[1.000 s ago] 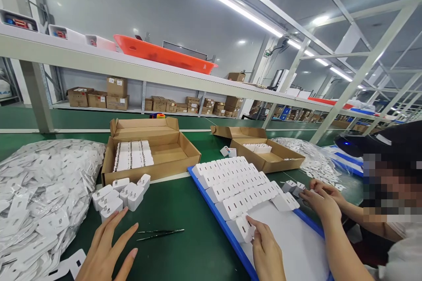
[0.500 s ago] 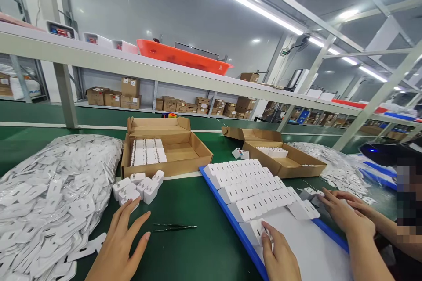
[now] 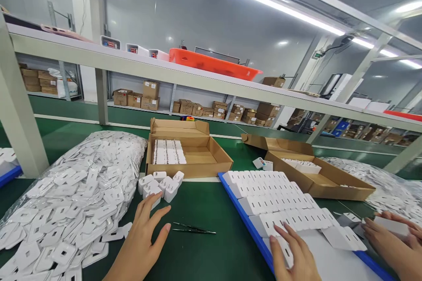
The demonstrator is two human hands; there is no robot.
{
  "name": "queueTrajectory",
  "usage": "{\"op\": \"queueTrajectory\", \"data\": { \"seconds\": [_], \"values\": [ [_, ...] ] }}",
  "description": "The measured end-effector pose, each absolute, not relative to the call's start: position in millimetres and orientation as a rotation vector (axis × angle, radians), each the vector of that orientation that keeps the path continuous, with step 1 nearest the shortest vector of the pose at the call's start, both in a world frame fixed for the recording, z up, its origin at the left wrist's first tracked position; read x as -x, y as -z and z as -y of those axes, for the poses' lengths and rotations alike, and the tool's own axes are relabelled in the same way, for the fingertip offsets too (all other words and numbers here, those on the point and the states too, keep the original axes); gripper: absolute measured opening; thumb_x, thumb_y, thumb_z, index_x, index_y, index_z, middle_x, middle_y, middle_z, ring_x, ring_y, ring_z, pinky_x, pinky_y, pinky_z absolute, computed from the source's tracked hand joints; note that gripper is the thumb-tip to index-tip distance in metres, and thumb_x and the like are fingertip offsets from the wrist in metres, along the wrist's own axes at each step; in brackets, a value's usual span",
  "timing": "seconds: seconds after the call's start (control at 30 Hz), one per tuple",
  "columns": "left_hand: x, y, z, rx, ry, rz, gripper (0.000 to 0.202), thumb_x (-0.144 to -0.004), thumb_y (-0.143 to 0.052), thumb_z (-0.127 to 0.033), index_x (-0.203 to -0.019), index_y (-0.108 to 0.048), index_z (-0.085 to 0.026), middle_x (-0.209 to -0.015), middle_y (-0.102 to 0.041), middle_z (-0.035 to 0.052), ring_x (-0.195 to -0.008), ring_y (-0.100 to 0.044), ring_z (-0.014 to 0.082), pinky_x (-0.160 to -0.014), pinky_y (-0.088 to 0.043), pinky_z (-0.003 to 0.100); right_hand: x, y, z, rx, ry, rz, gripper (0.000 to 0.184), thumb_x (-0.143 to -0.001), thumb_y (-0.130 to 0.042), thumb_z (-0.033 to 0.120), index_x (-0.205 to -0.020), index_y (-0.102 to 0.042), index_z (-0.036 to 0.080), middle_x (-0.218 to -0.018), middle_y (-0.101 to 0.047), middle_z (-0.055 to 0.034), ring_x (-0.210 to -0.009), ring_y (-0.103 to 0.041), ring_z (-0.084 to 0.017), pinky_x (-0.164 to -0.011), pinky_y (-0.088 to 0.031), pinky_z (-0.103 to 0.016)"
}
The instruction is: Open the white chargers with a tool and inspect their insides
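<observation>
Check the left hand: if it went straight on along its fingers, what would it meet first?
Probably the nearest white block in the small cluster; the left hand's fingers point right at it. Depth is unclear, so a fingertip may already be touching.

Clock from mid-view. Long pale shelf (image 3: pixel 132 62) ran from 10 to 3. On it: orange bin (image 3: pixel 214 66) at 12, small white open-ended box (image 3: pixel 110 42) at 10, brown carton (image 3: pixel 273 81) at 2. Beneath, farther back: stacked cartons (image 3: pixel 150 90) at 10, white sack (image 3: pixel 64 87) at 9, blue containers (image 3: pixel 341 126) at 3. Strip light (image 3: pixel 286 9) was lit at 1; grey wall (image 3: pixel 158 13) at 11. Small yellow-red item (image 3: pixel 188 118) sat near centre toward 9, too small to name.
</observation>
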State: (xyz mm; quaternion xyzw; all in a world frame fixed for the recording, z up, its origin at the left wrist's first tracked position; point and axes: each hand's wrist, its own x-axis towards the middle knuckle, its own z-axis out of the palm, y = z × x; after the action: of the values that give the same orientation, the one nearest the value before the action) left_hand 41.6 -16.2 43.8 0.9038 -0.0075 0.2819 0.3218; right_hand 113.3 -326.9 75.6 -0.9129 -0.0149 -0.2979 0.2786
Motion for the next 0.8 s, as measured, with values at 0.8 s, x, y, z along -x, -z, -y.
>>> {"op": "queueTrajectory", "data": {
  "seconds": [0.8],
  "values": [
    [-55, -55, -1, -1.922, -0.673, -0.030, 0.051, -0.070, -0.061, -0.016, -0.121, -0.056, -0.020, -0.127, -0.061, 0.0116, -0.119, -0.056, 0.0281, -0.103, -0.044, 0.047, -131, -59, 100, 1.485, -0.731, 0.476, 0.062, -0.087, -0.030, 0.069, -0.088, -0.058, 0.014, -0.070, -0.065, -0.0067, -0.064, -0.064, -0.018, -0.061, -0.052, -0.032]
  ]
}}
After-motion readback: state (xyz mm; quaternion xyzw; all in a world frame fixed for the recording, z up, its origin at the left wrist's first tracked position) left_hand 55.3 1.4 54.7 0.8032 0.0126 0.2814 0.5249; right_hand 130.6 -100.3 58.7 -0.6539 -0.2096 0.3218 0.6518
